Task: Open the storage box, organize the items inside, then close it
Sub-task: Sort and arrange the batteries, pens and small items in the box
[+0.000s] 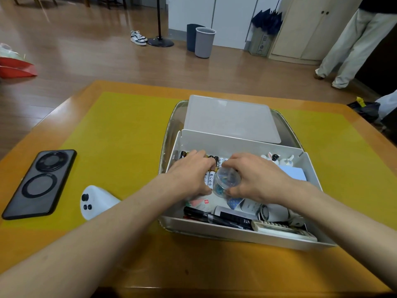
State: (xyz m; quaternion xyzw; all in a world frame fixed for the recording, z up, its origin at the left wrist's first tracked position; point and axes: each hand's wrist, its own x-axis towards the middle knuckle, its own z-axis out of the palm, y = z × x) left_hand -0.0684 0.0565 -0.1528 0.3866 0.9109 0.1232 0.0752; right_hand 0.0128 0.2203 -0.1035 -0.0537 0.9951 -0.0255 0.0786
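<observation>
Two steps remain, I judge: the storage box [240,233] sits opened on the table's right half, its lid [231,118] lying just beyond it, but sorting is mid-way. My right hand [256,178] grips a clear round container [227,181] inside; my left hand [191,171], fingers curled, rests over the batteries [209,179].
</observation>
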